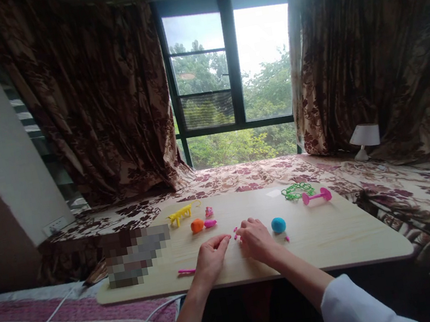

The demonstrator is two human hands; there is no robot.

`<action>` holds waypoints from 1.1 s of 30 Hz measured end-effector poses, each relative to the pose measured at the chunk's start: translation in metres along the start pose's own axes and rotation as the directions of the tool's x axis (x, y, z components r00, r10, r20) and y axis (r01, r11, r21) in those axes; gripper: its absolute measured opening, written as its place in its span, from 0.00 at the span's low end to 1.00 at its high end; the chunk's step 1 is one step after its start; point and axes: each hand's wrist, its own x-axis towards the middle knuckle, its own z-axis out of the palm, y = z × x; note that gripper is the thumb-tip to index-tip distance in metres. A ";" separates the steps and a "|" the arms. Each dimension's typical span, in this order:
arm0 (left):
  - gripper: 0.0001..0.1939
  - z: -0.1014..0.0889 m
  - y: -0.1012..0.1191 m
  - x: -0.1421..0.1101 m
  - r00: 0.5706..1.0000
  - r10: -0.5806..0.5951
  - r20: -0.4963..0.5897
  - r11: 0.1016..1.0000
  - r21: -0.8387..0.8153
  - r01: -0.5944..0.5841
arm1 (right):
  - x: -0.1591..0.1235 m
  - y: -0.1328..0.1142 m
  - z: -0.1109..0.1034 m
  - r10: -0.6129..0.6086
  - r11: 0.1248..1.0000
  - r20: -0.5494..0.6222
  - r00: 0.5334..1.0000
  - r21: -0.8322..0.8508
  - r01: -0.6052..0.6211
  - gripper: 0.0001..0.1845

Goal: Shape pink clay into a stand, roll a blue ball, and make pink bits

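My left hand (212,257) is over the middle of the light wooden table, thumb and index finger pinched together. A tiny reddish-pink bit seems to show at its fingertips, too small to name. Close by on the right, my right hand (256,238) curves its fingers down toward the tabletop, hiding what may be between them. Small pink pieces (235,230), like modelling clay, lie between the two hands. Right of my right hand sit a blue ball (278,224) and a small pink lump (287,238). A thin pink stick (187,271) lies left of my left wrist.
Farther back on the table (325,247) are an orange ball (197,226) touching a pink lump (210,223), a small pink figure (209,211), a yellow legged object (180,215), looped green string (297,190) and a pink dumbbell-shaped piece (317,197). A blurred patch covers the left side.
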 end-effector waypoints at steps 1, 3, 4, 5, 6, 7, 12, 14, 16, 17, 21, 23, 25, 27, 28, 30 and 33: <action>0.15 0.000 -0.001 0.001 1.000 -0.004 0.000 1.000 0.002 0.004 | -0.001 0.001 -0.001 -0.009 1.000 0.005 1.000 0.002 0.009 0.10; 0.14 -0.001 -0.001 0.001 1.000 -0.014 0.002 1.000 0.004 0.014 | -0.002 0.000 -0.004 -0.021 1.000 0.008 1.000 0.010 0.021 0.12; 0.15 -0.001 -0.001 0.001 1.000 -0.020 0.004 1.000 0.001 0.020 | -0.002 -0.001 -0.006 -0.025 1.000 0.006 1.000 0.017 0.025 0.13; 0.15 -0.001 0.000 0.001 1.000 -0.026 0.007 1.000 -0.003 0.026 | -0.003 -0.003 -0.009 -0.030 0.999 0.001 1.000 0.026 0.030 0.14; 0.16 -0.001 0.001 0.000 0.999 -0.030 0.010 0.999 -0.010 0.030 | -0.004 -0.005 -0.012 -0.039 0.999 -0.005 0.999 0.036 0.039 0.14; 0.16 -0.001 0.002 0.000 0.999 -0.032 0.017 0.999 -0.018 0.032 | -0.005 -0.007 -0.016 -0.051 0.998 -0.010 0.999 0.047 0.052 0.14; 0.15 0.000 0.008 -0.001 0.999 -0.006 0.050 0.999 -0.043 0.008 | -0.009 -0.019 -0.027 -0.111 0.991 -0.016 0.994 0.072 0.112 0.09; 0.15 0.000 0.008 -0.001 0.999 0.002 0.043 0.999 -0.033 0.000 | -0.009 -0.022 -0.025 -0.099 0.993 -0.020 0.995 0.064 0.100 0.10; 0.15 0.000 0.007 -0.002 0.999 0.006 0.032 1.000 -0.026 -0.005 | -0.006 -0.022 -0.019 -0.059 0.997 -0.024 0.998 0.056 0.060 0.10; 0.15 0.000 0.007 -0.002 1.000 0.007 0.028 1.000 -0.024 -0.006 | -0.004 -0.021 -0.015 -0.028 0.998 -0.024 0.999 0.053 0.029 0.10; 0.15 -0.002 0.008 -0.003 1.000 0.002 -0.001 1.000 -0.018 -0.002 | 0.005 -0.016 0.000 0.071 0.997 -0.016 0.997 0.038 -0.070 0.11; 0.16 -0.005 0.007 -0.003 1.000 -0.010 -0.020 1.000 -0.013 0.009 | 0.010 -0.014 0.004 0.057 0.998 -0.009 0.998 0.034 -0.057 0.11; 0.16 -0.007 0.005 -0.001 0.999 -0.022 -0.037 1.000 -0.010 0.022 | 0.013 -0.013 0.004 0.019 0.999 0.000 1.000 0.034 -0.019 0.11; 0.17 -0.009 0.002 0.000 0.998 -0.030 -0.048 0.999 -0.010 0.030 | 0.014 -0.012 0.002 -0.012 0.999 0.008 1.000 0.034 0.012 0.11; 0.17 -0.009 0.000 0.001 0.998 -0.034 -0.051 0.999 -0.012 0.033 | 0.014 -0.012 0.001 -0.021 0.999 0.008 1.000 0.034 0.020 0.11; 0.18 -0.008 -0.001 0.002 0.998 -0.041 -0.051 0.999 -0.021 0.040 | 0.011 -0.011 -0.004 -0.026 0.999 0.000 1.000 0.040 0.026 0.10; 0.17 -0.004 0.000 0.002 0.999 -0.043 -0.030 0.998 -0.040 0.041 | 0.004 -0.012 -0.013 -0.039 0.997 -0.025 0.999 0.066 0.040 0.10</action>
